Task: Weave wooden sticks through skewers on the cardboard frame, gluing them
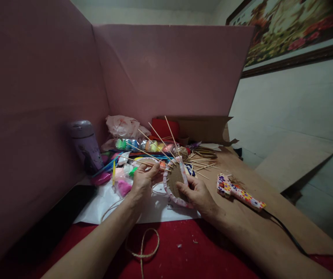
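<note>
Holding a pink-edged cardboard disc (174, 178) upright between both hands, its long axis running away from the body. Pinching its near lower rim with the right hand (195, 195). Closing the left hand (143, 181) on the skewers (160, 138) fanning up and leftward from it. With a patterned glue gun (240, 192) lying on the desk (242, 166) just right of the right hand, and twine (143, 248) looping below the left wrist.

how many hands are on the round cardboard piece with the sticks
2: the left hand pinches the upper left edge of the cardboard piece, where the sticks fan out; the right hand holds its lower right edge. No other hands show.
</note>
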Demonstrator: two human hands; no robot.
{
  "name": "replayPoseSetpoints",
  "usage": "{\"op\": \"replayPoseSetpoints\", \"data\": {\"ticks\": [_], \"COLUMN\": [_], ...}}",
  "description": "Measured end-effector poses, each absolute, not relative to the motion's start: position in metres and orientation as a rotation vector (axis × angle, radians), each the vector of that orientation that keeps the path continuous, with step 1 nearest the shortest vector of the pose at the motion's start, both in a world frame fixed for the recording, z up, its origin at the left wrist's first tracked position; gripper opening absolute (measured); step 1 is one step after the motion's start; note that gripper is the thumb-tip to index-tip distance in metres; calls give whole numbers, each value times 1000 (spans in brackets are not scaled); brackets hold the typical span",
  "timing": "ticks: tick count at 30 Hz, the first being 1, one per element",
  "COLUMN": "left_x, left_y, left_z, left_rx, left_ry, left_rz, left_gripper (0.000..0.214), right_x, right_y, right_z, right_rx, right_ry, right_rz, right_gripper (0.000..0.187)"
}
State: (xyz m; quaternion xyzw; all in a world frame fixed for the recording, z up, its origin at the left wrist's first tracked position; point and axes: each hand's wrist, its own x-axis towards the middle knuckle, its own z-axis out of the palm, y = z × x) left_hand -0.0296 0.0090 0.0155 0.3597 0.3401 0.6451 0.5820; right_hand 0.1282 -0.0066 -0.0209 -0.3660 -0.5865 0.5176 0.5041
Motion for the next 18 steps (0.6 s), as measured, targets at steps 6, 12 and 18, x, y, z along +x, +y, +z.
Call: {"op": "replayPoseSetpoints", "data": {"ticks": [6, 12, 18], "left_x": [-29, -30, -29], "left_y": [9, 10, 10], "left_z": [15, 15, 14], "left_rx": [851, 853, 853], "left_ry": [794, 804, 807], "left_rz": [1499, 1499, 1497], "left_gripper": [32, 33, 33], "right_x": [128, 128, 128], "right_y": [-7, -7, -9], "right_z": [-20, -19, -16], "right_rx": [-908, -937, -919], "right_ry": [-1417, -1432, -1438], "right_rz": [1232, 1210, 1224], "right_gripper": [38, 38, 39]}}
